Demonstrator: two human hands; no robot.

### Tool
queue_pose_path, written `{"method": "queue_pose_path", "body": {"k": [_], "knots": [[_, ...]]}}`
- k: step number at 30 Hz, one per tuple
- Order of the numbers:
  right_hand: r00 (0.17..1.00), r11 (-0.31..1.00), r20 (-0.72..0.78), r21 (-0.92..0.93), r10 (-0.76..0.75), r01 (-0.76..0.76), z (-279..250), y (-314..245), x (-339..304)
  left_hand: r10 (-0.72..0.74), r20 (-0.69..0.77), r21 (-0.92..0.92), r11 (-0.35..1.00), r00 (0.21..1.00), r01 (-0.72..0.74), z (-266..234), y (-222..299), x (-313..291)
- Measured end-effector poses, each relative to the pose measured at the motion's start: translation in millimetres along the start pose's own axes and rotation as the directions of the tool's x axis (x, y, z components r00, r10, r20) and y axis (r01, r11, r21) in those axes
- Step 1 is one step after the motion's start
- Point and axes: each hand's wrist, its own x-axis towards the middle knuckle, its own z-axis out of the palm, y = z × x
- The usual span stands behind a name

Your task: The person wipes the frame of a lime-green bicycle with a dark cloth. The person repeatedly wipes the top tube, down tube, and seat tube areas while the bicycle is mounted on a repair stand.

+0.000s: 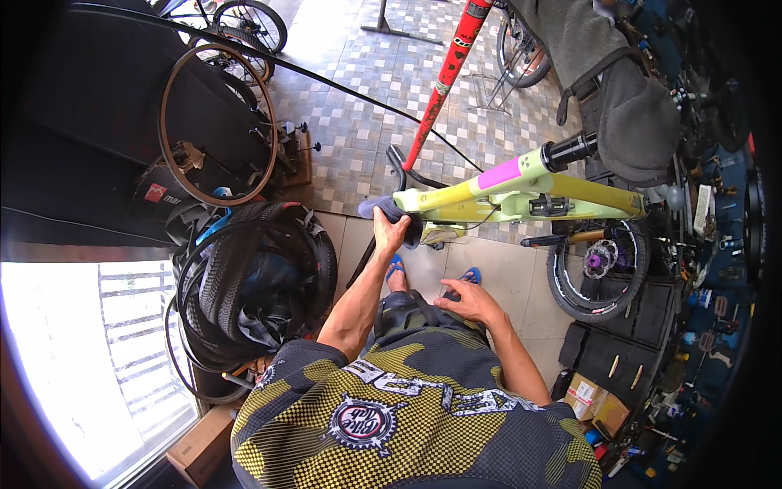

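My left hand (390, 231) is closed around a dark grey-blue cloth (376, 205), pressed against the left end of a bicycle frame (440, 198). The frame is pale green and yellow with a pink patch, and lies sideways in front of me. A black tube (570, 150) sticks out of its upper right end. Lower and to the right, my right hand (476, 303) hangs apart from the frame, in front of my legs. Its thumb and fingers are bent toward each other around a small dark spot, whose nature I cannot make out.
A red post (447, 85) rises beyond the frame. Tyres (244, 277) are heaped at left, below a bare rim (165, 122). At right stand a wheel with a disc rotor (562, 297), a grey cover (639, 122), small cardboard boxes (586, 393) and a wall of tools (721, 306).
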Motion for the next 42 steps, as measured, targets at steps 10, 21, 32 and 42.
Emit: {"method": "queue_pose_path", "body": {"k": [10, 21, 32, 42], "knots": [[0.999, 0.999, -0.019, -0.04, -0.031, 0.03, 5, 3, -1, 0.028, 0.149, -0.336, 0.942, 0.989, 0.024, -12, -16, 14], [0.999, 0.997, -0.008, -0.075, -0.037, 0.036, 8, 1, 0, 0.033, 0.029, -0.084, 0.996, 0.999, -0.03, -3, -22, 16], [0.999, 0.997, -0.015, -0.071, -0.043, 0.042, 14, 4, 0, 0.035, 0.099, 0.042, 0.998, 0.995, -0.039, -21, 25, -2], [0.999, 0.997, -0.017, -0.059, -0.041, 0.04, 19, 12, -11, 0.036, 0.073, -0.169, 0.985, 0.997, -0.023, -13, -26, 19]]}}
